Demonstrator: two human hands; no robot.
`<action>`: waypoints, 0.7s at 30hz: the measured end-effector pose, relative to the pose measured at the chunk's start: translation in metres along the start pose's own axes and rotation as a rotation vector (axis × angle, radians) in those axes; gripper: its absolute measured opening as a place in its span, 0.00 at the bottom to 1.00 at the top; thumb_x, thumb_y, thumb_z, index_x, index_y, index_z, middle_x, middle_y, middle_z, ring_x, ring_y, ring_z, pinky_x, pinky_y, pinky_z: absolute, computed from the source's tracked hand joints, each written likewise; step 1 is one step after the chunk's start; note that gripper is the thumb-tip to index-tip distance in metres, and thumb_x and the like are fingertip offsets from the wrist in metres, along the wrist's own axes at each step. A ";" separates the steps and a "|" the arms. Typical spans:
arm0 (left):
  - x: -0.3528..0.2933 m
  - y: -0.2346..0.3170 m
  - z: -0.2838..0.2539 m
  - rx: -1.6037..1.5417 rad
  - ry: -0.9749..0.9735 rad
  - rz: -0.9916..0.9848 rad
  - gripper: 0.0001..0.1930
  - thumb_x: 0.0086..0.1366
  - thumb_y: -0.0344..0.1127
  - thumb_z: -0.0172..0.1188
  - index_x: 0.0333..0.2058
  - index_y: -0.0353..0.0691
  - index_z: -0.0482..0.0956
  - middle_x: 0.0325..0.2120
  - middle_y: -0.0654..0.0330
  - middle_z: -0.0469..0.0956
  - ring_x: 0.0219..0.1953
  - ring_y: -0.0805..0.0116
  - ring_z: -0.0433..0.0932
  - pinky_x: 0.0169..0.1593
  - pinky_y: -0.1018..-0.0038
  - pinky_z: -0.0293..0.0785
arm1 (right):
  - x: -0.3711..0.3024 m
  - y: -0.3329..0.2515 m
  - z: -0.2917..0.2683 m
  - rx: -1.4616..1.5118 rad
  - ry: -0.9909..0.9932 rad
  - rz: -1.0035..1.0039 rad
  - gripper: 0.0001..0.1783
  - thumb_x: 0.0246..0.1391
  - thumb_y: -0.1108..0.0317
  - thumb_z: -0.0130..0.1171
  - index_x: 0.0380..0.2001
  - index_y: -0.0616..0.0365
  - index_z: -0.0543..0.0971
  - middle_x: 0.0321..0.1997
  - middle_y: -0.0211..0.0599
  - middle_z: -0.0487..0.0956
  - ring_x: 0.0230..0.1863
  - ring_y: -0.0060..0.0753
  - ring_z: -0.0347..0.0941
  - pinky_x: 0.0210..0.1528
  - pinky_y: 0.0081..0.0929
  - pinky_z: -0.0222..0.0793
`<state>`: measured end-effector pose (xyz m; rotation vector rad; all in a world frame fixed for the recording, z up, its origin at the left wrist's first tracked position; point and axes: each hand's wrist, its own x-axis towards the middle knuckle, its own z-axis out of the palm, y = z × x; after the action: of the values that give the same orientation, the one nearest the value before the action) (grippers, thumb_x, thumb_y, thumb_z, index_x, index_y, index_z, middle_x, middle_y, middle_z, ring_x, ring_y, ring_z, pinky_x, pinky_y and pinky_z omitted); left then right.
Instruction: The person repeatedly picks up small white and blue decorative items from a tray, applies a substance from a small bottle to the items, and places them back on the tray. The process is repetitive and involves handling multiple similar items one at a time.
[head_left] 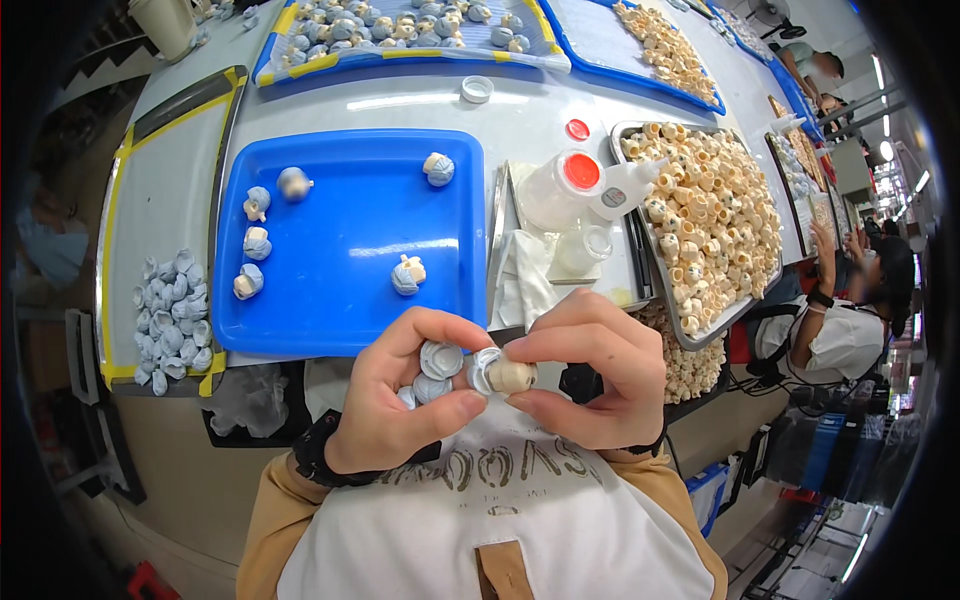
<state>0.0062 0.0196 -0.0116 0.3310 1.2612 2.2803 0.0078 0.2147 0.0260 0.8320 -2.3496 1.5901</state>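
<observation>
In front of my chest the two hands meet at the fingertips. My right hand (pixel 600 375) pinches a small beige doll head (pixel 513 377) between thumb and fingers. Against its left side sits a pale blue hollow hair piece (pixel 482 369), touched by my left thumb. My left hand (pixel 385 405) is curled round several more loose hair pieces (pixel 440 358). Just beyond lies a blue tray (pixel 350 240) with several doll heads wearing blue hair, such as one head (pixel 408 275) near its front right corner.
Loose hair pieces (pixel 172 325) are heaped on a yellow-taped board (pixel 165 200) at left. Right of the tray stand a clear jar (pixel 550 200), a squeeze bottle (pixel 620 190) and a white cloth (pixel 522 280). A metal tray (pixel 690 335) holds beige heads. Another person (pixel 840 320) sits at far right.
</observation>
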 end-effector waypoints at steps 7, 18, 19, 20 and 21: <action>-0.001 -0.003 -0.004 0.064 -0.023 0.002 0.19 0.55 0.28 0.61 0.44 0.33 0.66 0.36 0.61 0.72 0.35 0.81 0.69 0.39 0.83 0.66 | 0.001 -0.001 -0.002 -0.133 -0.080 -0.038 0.20 0.32 0.69 0.70 0.34 0.61 0.79 0.27 0.35 0.74 0.26 0.30 0.70 0.26 0.22 0.64; 0.000 0.008 0.003 -0.030 -0.006 -0.206 0.26 0.63 0.35 0.54 0.54 0.33 0.53 0.31 0.57 0.75 0.22 0.80 0.72 0.23 0.86 0.66 | 0.001 0.017 0.019 -0.302 0.016 -0.218 0.19 0.36 0.59 0.66 0.29 0.59 0.74 0.28 0.34 0.73 0.23 0.33 0.65 0.25 0.26 0.60; 0.000 0.008 0.002 -0.022 -0.020 -0.217 0.26 0.63 0.36 0.54 0.54 0.33 0.53 0.31 0.57 0.75 0.22 0.80 0.71 0.23 0.86 0.65 | 0.001 0.019 0.018 -0.306 0.006 -0.215 0.19 0.36 0.58 0.65 0.29 0.58 0.74 0.27 0.34 0.72 0.23 0.33 0.65 0.25 0.26 0.59; 0.001 0.007 0.000 -0.014 -0.033 -0.229 0.26 0.63 0.36 0.53 0.55 0.33 0.53 0.31 0.57 0.75 0.22 0.80 0.71 0.23 0.86 0.65 | 0.000 0.020 0.018 -0.310 -0.004 -0.211 0.18 0.37 0.58 0.65 0.29 0.58 0.75 0.27 0.33 0.72 0.22 0.33 0.64 0.25 0.27 0.58; 0.001 0.007 -0.001 -0.008 -0.047 -0.240 0.27 0.63 0.36 0.53 0.55 0.33 0.53 0.31 0.57 0.74 0.22 0.80 0.71 0.23 0.86 0.65 | 0.000 0.021 0.016 -0.314 -0.015 -0.207 0.18 0.37 0.57 0.65 0.28 0.58 0.75 0.26 0.33 0.72 0.22 0.32 0.64 0.25 0.27 0.57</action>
<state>0.0026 0.0162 -0.0063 0.2160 1.1994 2.0621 -0.0012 0.2053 0.0029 0.9765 -2.3484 1.1022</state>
